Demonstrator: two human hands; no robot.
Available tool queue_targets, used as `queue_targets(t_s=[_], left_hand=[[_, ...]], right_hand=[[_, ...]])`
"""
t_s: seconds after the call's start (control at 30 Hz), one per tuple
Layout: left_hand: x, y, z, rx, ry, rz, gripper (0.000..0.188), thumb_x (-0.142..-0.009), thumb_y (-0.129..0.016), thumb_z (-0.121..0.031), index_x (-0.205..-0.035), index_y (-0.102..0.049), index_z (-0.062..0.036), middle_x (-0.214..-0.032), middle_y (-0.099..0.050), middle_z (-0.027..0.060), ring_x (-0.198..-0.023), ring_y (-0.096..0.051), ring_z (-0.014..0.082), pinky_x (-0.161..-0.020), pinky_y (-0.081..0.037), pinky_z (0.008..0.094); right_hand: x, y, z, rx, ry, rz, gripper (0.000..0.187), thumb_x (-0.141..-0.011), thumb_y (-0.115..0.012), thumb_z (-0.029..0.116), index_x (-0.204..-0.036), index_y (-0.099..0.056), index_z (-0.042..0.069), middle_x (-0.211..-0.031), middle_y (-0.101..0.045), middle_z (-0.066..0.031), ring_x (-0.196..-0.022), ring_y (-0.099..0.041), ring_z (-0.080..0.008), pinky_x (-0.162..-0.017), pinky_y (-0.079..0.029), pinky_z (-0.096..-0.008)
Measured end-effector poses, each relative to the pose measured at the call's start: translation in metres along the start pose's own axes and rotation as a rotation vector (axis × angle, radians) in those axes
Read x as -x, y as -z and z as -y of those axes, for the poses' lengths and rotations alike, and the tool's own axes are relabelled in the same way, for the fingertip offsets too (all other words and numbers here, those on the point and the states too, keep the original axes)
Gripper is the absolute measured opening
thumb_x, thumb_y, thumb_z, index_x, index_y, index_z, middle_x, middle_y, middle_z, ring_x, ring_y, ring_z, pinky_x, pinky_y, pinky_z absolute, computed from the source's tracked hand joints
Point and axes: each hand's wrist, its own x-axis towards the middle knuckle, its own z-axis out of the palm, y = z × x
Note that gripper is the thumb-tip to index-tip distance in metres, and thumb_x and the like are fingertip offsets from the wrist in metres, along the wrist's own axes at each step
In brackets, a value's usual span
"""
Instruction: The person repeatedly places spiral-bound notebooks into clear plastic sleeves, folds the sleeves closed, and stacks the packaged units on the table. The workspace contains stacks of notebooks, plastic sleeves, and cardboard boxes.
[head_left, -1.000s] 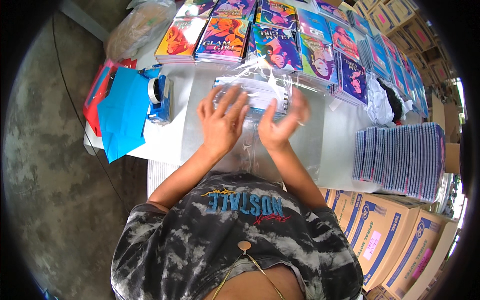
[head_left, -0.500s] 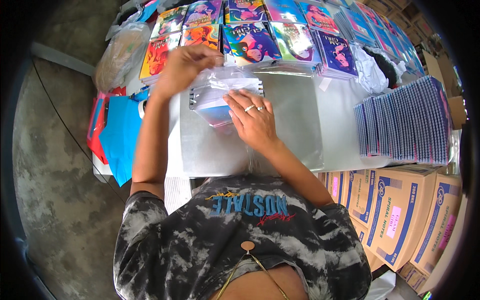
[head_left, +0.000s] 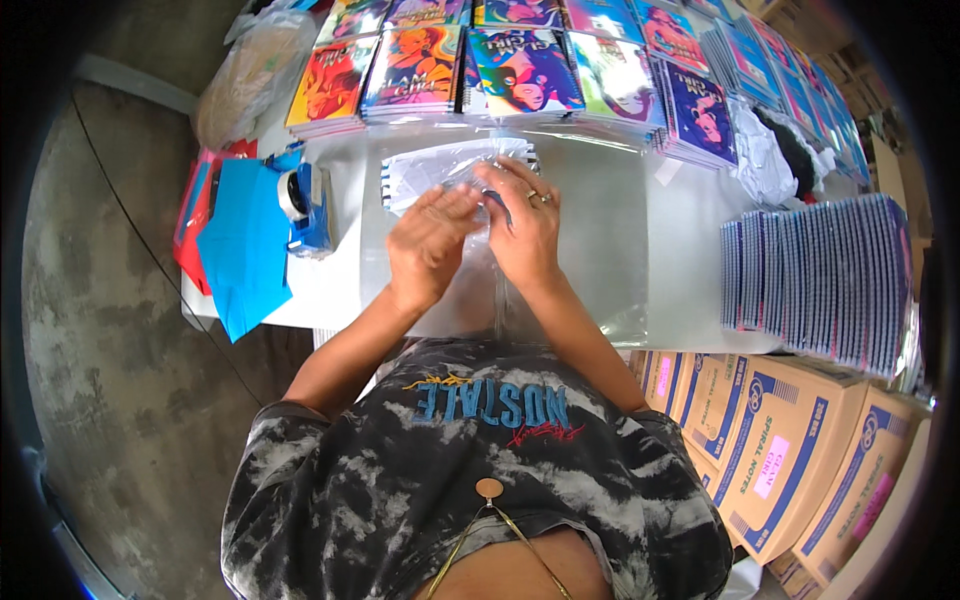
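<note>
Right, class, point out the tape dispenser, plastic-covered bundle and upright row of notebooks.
Tape dispenser (head_left: 316,215), head view: on its blue body.
Plastic-covered bundle (head_left: 428,168), head view: on its pale top.
Upright row of notebooks (head_left: 815,283), head view: on edges near its middle.

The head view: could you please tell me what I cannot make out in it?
All in the head view:
1. Near part of the spiral notebooks: hidden by the left hand and right hand.
2. Left fingers: blurred; whether they grip anything, I cannot tell.
3. Farthest row of colourful covers: cut off by the top edge.
4. Brown contents of the bag: obscured by wrinkled, cloudy plastic.
</note>
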Motion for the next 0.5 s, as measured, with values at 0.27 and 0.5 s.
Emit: queue_targets(t_s=[0.27,0.5], left_hand=[[0.037,0.060,0.034,-0.215,0.320,-0.255,0.025,-0.067,-0.072,-0.001,-0.089,-0.061,-0.0026,-0.095,-0.064,0.0105,-0.082,-0.059,0.0238,-0.066,-0.044,0.0322],[0.075,0.148,0.168,0.061,1.700,0.134,0.039,-0.084,-0.058,-0.038,-0.106,-0.065,-0.0069,-0.092,-0.056,0.0102,-0.065,-0.042,0.0157,-0.052,-0.033,0.0272]], right_hand=[[0.007,-0.001,-0.011,-0.013,0.162,-0.050,0.017,-0.066,-0.066,0.000,-0.075,-0.067,0.014,-0.097,-0.067,0.0024,-0.097,-0.059,-0.0140,-0.081,-0.037,-0.0275],[0.008,-0.008,-0.007,0.038,0.162,-0.084,0.013,-0.070,-0.069,0.002,-0.072,-0.066,0.015,-0.094,-0.068,0.0017,-0.095,-0.060,-0.0152,-0.083,-0.036,-0.0269]])
